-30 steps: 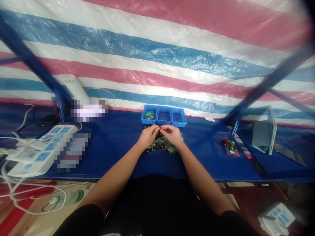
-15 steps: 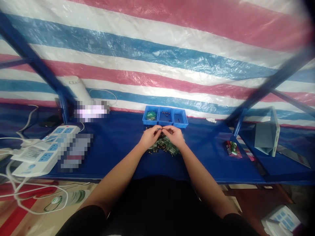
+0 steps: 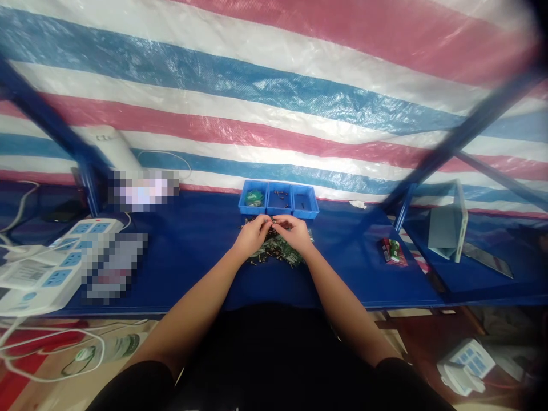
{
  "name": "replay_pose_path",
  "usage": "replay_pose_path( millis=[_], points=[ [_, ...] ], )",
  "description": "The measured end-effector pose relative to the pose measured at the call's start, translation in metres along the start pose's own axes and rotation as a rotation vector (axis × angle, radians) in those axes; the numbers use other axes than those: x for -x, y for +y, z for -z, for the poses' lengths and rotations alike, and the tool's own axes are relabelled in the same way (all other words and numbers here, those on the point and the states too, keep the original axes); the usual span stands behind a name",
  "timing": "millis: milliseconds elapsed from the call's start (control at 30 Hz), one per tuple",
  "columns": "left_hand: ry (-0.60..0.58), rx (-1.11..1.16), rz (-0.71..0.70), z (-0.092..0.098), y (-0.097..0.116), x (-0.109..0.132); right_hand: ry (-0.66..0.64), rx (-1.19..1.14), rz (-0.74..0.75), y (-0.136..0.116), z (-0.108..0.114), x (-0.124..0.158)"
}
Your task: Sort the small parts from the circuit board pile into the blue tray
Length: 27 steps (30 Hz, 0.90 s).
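My left hand [image 3: 252, 235] and my right hand [image 3: 294, 233] meet over a pile of small green circuit boards and dark parts [image 3: 277, 252] on the blue table [image 3: 192, 245]. Both hands are closed in a pinch, fingertips touching around a tiny dark part that is too small to name. Just behind them stand three joined blue bins [image 3: 278, 200]: the left one holds green pieces, the other two hold small dark parts.
White power strips [image 3: 51, 265] with cables lie at the left, next to blurred-out patches. A red and green packet [image 3: 394, 251] and a propped grey tablet [image 3: 447, 228] sit at the right. A striped tarp hangs behind. A bottle [image 3: 107, 349] lies on the floor.
My hands stay pinched together over the pile; only the fingers shift slightly. The whole view has drifted a little as my head moved.
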State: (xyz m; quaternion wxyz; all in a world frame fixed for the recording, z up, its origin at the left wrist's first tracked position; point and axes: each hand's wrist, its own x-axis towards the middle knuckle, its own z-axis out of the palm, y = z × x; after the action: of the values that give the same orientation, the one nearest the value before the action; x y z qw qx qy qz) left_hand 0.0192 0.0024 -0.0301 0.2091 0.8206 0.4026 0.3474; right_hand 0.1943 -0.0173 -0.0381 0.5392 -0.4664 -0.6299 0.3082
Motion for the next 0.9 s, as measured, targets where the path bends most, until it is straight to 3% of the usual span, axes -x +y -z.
replay_pose_path(
  millis=[400,900],
  points=[
    [0.024,-0.004,0.016,0.0009,0.0014,0.0002,0.035,0.001,-0.005,-0.0043,0.0018,-0.0004],
    [0.002,-0.009,0.003,0.0031,0.0028,-0.0003,-0.015,0.023,0.025,-0.0041,0.0012,0.0009]
  ],
)
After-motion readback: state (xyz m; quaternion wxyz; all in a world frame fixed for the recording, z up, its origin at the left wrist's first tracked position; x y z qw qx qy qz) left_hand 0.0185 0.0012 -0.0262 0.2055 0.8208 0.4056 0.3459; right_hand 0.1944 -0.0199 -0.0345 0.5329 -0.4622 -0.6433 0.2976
